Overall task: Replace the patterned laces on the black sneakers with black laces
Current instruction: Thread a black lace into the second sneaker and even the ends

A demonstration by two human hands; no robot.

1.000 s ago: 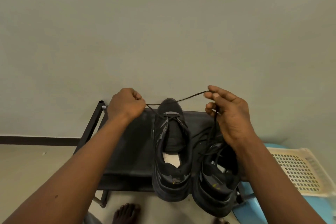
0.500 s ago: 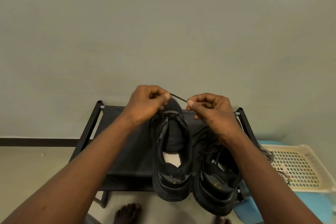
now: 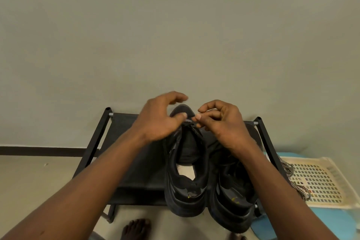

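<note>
Newbie: so why are both hands crowded up at the toe of that one shoe?

Regular: that's where lacing starts, I reckon. The right hand [image 3: 220,124] has thumb and forefinger pinched together right at the lowest eyelets. As far as I can tell it's on the black lace [image 3: 191,122], but that's a thin strand and hard to make out. The left hand [image 3: 158,121] is a bit blurred, fingers loosely curved and lifted, thumb down by the same eyelets. Nothing gripped that I can see.

Newbie: and which way do the shoes lie?

Regular: the black sneakers [image 3: 187,163] sit side by side, touching, on the black rack [image 3: 126,161], centre to lower right of the frame. Long axis runs bottom to top, heels toward the bottom edge, toes toward the wall at the top. My guess is that keeps the tongue openings facing the person and the eyelet rows easy to reach. The patterned laces [image 3: 290,171] are already out, trailing down the right edge, partly on a cream perforated tray [image 3: 321,181]. That's apart from the shoe being laced, probably so nothing tangles.
</note>
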